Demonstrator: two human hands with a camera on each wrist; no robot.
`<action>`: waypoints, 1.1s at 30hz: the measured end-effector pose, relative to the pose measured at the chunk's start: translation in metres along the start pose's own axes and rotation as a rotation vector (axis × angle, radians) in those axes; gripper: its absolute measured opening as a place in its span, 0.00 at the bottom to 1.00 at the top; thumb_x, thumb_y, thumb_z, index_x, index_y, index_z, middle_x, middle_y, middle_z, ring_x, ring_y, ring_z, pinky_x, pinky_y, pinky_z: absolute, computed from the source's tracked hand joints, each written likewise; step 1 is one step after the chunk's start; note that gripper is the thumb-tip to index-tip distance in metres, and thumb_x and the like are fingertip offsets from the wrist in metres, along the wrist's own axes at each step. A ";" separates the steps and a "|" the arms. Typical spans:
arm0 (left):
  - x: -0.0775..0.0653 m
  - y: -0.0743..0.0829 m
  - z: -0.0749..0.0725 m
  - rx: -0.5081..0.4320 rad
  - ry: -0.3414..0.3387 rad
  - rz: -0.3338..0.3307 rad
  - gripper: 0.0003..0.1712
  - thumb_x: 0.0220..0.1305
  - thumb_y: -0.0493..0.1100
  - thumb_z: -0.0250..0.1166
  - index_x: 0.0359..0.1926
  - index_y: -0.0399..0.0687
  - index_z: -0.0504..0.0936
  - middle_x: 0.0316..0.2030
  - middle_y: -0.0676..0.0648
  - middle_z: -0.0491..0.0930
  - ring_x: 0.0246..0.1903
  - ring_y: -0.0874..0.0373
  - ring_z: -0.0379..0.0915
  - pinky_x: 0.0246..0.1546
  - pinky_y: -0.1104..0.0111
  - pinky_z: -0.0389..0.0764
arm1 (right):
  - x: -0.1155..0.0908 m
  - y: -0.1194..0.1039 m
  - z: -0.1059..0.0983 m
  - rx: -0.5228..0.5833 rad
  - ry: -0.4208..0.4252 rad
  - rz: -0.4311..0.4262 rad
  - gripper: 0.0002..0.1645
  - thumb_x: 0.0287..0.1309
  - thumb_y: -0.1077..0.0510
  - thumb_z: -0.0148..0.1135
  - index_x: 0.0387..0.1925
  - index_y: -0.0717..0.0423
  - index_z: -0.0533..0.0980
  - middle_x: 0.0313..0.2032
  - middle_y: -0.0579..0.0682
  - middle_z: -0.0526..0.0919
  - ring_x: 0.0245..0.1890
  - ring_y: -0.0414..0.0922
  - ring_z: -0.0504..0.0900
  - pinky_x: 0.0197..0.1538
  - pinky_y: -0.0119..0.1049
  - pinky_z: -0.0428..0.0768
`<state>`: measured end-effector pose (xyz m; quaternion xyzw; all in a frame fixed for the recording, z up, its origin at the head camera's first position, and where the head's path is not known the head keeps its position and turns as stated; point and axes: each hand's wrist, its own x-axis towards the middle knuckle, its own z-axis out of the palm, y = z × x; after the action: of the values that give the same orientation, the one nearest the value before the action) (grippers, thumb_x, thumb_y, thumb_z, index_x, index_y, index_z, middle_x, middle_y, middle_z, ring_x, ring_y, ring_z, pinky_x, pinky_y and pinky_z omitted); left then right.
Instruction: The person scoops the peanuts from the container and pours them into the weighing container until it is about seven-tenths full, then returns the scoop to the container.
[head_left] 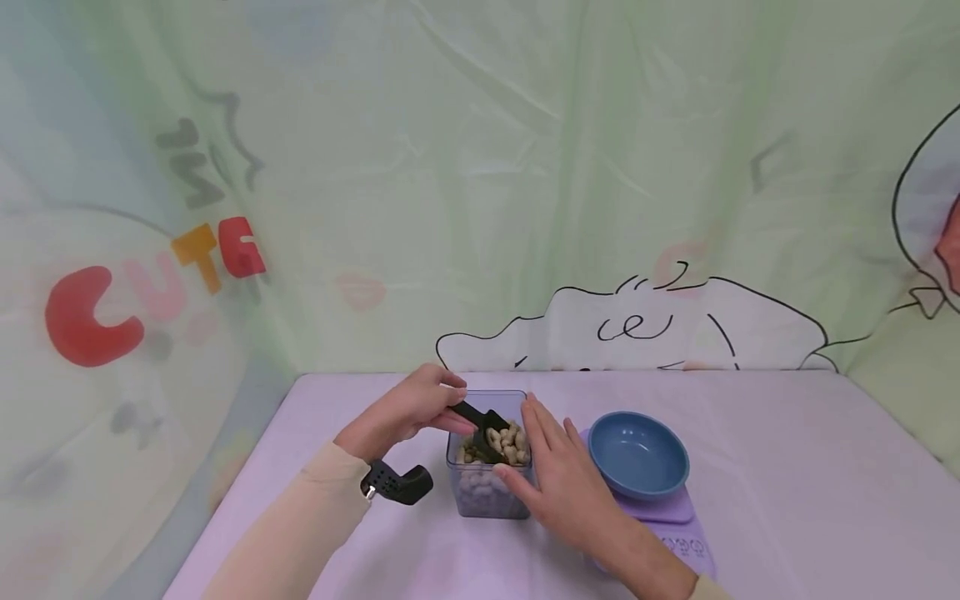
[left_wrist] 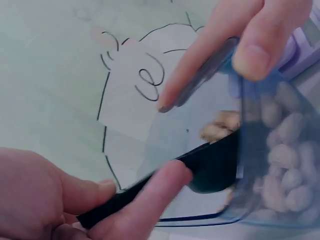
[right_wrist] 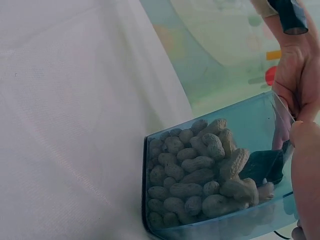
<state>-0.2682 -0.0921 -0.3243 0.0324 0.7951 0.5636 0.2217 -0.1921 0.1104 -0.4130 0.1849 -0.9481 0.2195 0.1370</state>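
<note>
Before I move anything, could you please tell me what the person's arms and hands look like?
The left hand and right hand are bare. The left sleeve is plain cream, with a curved black device, dotted with small holes, worn at its end. Of the right sleeve, only a cream edge shows.

Colour Data

The container [head_left: 491, 502] has a clear blue-grey tint; the peanuts [head_left: 512, 446] are tan, the scoop [head_left: 471, 413] black. The bowl [head_left: 637, 457] is solid blue, the platform [head_left: 681, 510] beneath purple. The tabletop [head_left: 810, 492] is pale lavender. The backdrop [head_left: 510, 167] is pale green with black line drawings [head_left: 637, 329] and red, pink and orange letters [head_left: 198, 250].
</note>
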 end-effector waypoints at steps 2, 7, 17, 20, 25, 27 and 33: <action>0.000 -0.002 -0.001 -0.036 -0.003 0.003 0.25 0.76 0.34 0.50 0.68 0.26 0.63 0.64 0.29 0.70 0.36 0.47 0.88 0.39 0.64 0.90 | 0.000 0.000 0.000 -0.001 0.003 -0.001 0.54 0.66 0.32 0.54 0.77 0.62 0.50 0.77 0.56 0.52 0.75 0.53 0.60 0.75 0.66 0.57; -0.001 -0.004 -0.005 -0.102 -0.004 0.013 0.26 0.76 0.34 0.48 0.70 0.25 0.60 0.68 0.28 0.64 0.40 0.44 0.87 0.41 0.64 0.89 | 0.001 -0.001 0.000 -0.003 0.002 -0.002 0.55 0.66 0.30 0.51 0.77 0.61 0.49 0.78 0.56 0.51 0.75 0.53 0.59 0.75 0.66 0.57; -0.009 -0.010 -0.007 -0.180 -0.010 -0.002 0.26 0.76 0.33 0.49 0.70 0.27 0.61 0.69 0.27 0.62 0.44 0.42 0.86 0.43 0.64 0.89 | 0.001 -0.001 0.000 0.068 -0.012 0.015 0.54 0.66 0.33 0.56 0.78 0.60 0.47 0.78 0.55 0.48 0.76 0.53 0.58 0.76 0.66 0.55; -0.013 -0.013 -0.007 -0.210 0.004 -0.003 0.26 0.76 0.34 0.50 0.70 0.28 0.61 0.69 0.27 0.62 0.43 0.44 0.86 0.43 0.65 0.89 | 0.001 0.000 0.001 0.116 -0.023 0.029 0.55 0.66 0.35 0.57 0.78 0.60 0.46 0.79 0.54 0.47 0.77 0.53 0.56 0.76 0.65 0.53; -0.017 -0.015 -0.005 -0.273 0.010 0.000 0.27 0.76 0.34 0.50 0.71 0.27 0.59 0.65 0.25 0.67 0.42 0.45 0.87 0.44 0.64 0.89 | 0.001 0.001 0.002 0.157 -0.026 0.049 0.55 0.66 0.36 0.58 0.78 0.59 0.45 0.79 0.54 0.46 0.77 0.53 0.53 0.77 0.65 0.51; -0.017 -0.015 -0.005 -0.289 0.013 -0.004 0.27 0.76 0.34 0.50 0.71 0.27 0.59 0.63 0.25 0.69 0.42 0.45 0.87 0.44 0.65 0.88 | 0.001 0.001 0.002 0.170 -0.032 0.056 0.55 0.66 0.35 0.58 0.78 0.59 0.44 0.79 0.54 0.45 0.77 0.53 0.52 0.77 0.65 0.50; -0.015 -0.016 -0.005 -0.281 0.039 -0.006 0.26 0.76 0.34 0.50 0.70 0.26 0.60 0.59 0.27 0.74 0.42 0.46 0.87 0.45 0.65 0.88 | 0.001 0.000 0.001 0.217 -0.065 0.079 0.56 0.65 0.35 0.57 0.79 0.57 0.42 0.79 0.53 0.43 0.78 0.53 0.50 0.78 0.63 0.48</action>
<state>-0.2535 -0.1071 -0.3327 -0.0126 0.7125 0.6693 0.2102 -0.1937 0.1095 -0.4137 0.1681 -0.9293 0.3199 0.0766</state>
